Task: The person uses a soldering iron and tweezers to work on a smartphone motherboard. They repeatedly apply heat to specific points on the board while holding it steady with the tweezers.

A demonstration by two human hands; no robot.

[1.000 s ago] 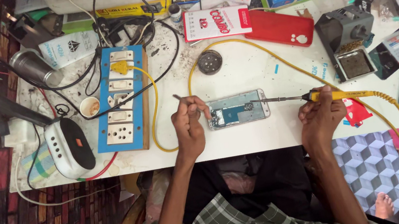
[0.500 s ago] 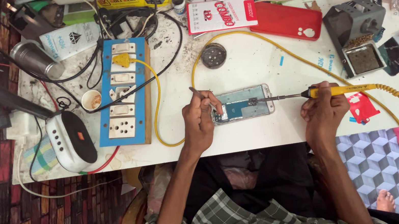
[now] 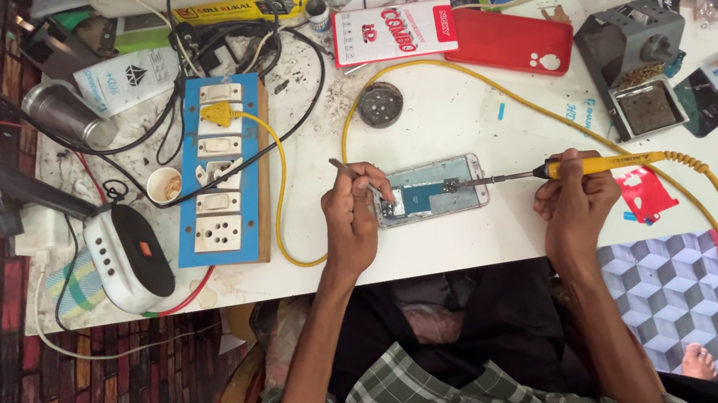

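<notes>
Both hands are sitting almost where they were half a second ago; only the left hand [image 3: 351, 221] is shifting slightly, its tweezers [image 3: 363, 179] now reaching down onto the left end of the opened phone [image 3: 430, 189], where a second ago they were angled more upward. That hand is closed narrowly around the tweezers, pinching them. The right hand [image 3: 573, 201] is wrapped around the yellow soldering iron [image 3: 599, 164], whose dark tip is touching the board near the phone's middle (contact itself is too small to confirm). The phone is lying open, back off, on the white table [image 3: 460, 123] between the two hands, near the front edge. Judging by this, opening is done and soldering is underway; the red phone cover [image 3: 509, 41] is lying well apart, so closing up appears to be remaining.
</notes>
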